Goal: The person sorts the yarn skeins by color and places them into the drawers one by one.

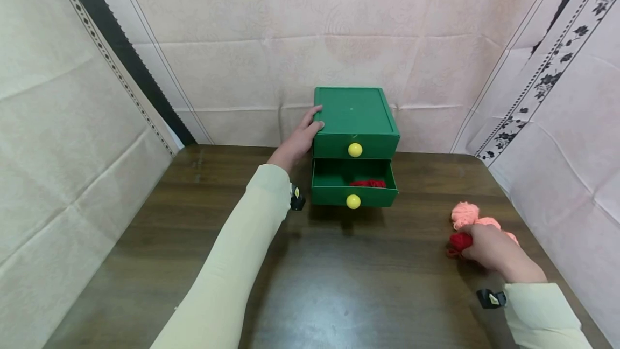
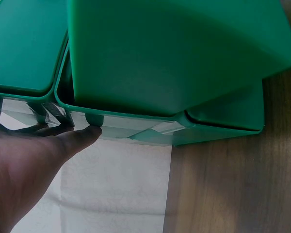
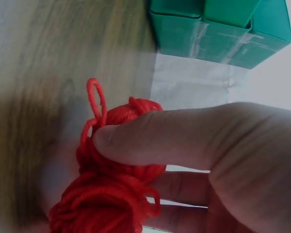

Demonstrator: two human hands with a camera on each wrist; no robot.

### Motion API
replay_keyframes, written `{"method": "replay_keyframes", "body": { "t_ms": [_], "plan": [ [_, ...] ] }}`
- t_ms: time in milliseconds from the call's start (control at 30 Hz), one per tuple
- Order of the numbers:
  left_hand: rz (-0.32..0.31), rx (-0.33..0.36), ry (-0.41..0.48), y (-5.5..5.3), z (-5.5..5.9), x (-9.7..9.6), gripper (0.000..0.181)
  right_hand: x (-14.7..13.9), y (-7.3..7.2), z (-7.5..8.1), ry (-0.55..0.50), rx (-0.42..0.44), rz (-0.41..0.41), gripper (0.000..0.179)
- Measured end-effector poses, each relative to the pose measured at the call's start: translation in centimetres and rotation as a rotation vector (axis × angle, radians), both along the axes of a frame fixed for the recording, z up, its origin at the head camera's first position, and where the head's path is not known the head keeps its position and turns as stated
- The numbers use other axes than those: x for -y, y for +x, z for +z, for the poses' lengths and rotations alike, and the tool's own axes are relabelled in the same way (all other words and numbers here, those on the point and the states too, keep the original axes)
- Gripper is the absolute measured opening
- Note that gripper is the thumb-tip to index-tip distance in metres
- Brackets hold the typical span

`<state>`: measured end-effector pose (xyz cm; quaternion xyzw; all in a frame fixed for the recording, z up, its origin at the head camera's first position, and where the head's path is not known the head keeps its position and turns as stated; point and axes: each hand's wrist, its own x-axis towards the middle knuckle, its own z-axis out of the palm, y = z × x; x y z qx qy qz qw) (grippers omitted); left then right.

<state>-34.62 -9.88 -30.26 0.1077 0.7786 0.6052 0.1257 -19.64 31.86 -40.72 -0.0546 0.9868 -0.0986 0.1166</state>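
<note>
A small green drawer cabinet [image 1: 352,111] with yellow knobs stands near the table's back edge. Its drawer below the top one is pulled out [image 1: 326,195], and red yarn [image 1: 368,183] shows inside. My left hand [image 1: 299,138] rests along the cabinet's left side; in the left wrist view its fingertips touch the taped side wall, fingers extended. At the right of the table, my right hand [image 1: 496,252] holds a skein of red yarn [image 3: 106,194], thumb pressed on top and fingers beneath. Loose strands loop out of it. Balls of pink yarn [image 1: 465,214] lie just behind that hand.
The brown wooden table [image 1: 368,284] carries everything. Pale cloth [image 1: 300,26] hangs behind it and along both sides. A yellow knob [image 1: 353,201] sticks out from the front of the pulled-out drawer.
</note>
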Motion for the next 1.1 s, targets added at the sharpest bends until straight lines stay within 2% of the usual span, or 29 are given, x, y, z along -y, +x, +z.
{"method": "replay_keyframes", "body": {
  "t_ms": [67, 100, 233, 333, 833, 1100],
  "plan": [
    [0.006, -0.003, 0.016, -0.6, -0.7, 0.0, 0.054, 0.2, 0.1, 0.2, 0.013, -0.044, 0.016, 0.023],
    [0.007, -0.001, 0.018, -0.7, -0.7, 0.0, 0.054, 0.3, 0.2, 0.4, 0.017, -0.053, 0.017, 0.024],
    [0.026, -0.037, 0.027, -1.9, -2.2, 0.0, 0.052, 0.5, 0.2, 0.8, 0.017, -0.071, 0.011, 0.028],
    [0.034, -0.056, 0.02, -2.2, -2.7, 0.0, 0.051, 0.7, 0.1, 0.9, 0.011, -0.112, 0.029, 0.032],
    [0.022, -0.034, 0.025, -2.4, -2.6, 0.0, 0.051, 2.1, -0.2, 1.7, -0.034, -0.337, 0.115, 0.04],
    [0.031, -0.056, 0.04, -2.3, -2.6, 0.0, 0.05, 2.8, -0.5, 2.6, -0.078, -0.371, 0.107, 0.049]
  ]
}}
